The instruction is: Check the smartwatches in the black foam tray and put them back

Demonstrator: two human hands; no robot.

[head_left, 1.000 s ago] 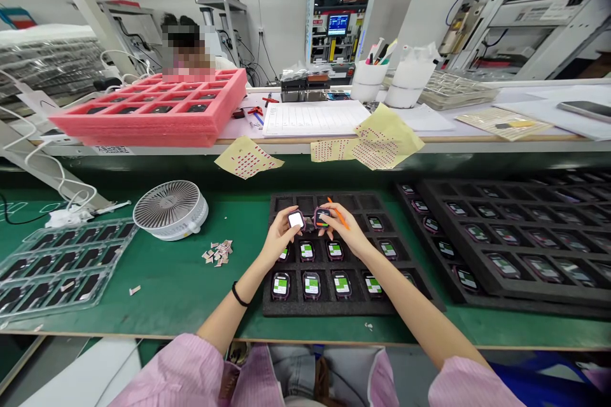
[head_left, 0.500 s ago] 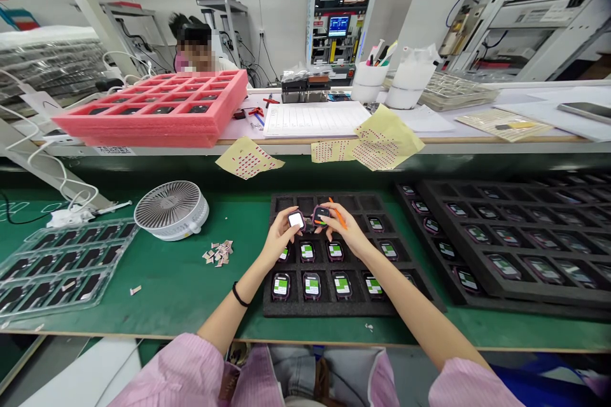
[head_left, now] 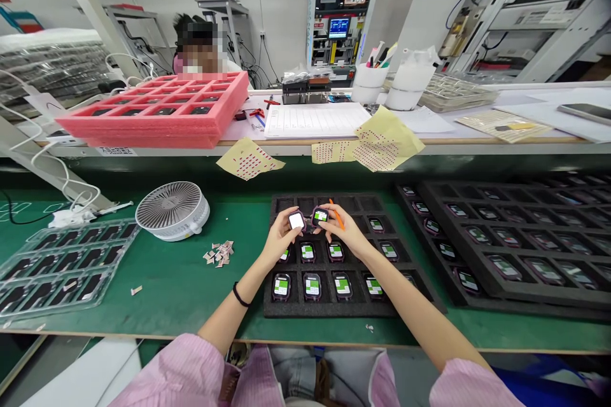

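Head view: rectangular black foam tray (head_left: 334,310); left hand (head_left: 280,231) and right hand (head_left: 349,233) above it, gripping respectively purple-framed, white-screened watch (head_left: 296,219) and purple-framed, green-and-white-screened watch (head_left: 320,214), side by side; slim orange stick (head_left: 337,214), in right hand.

White-screened smartwatch (head_left: 296,220), green-and-white-screened smartwatch (head_left: 320,215) just beside it, both face-up above foam tray (head_left: 329,310), orange stick (head_left: 338,217), perhaps a pen

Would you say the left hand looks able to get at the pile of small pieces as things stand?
Probably yes: nothing tall stands between the left hand and the pile of small pieces, but it holds a white-screened watch, which might need setting down first.
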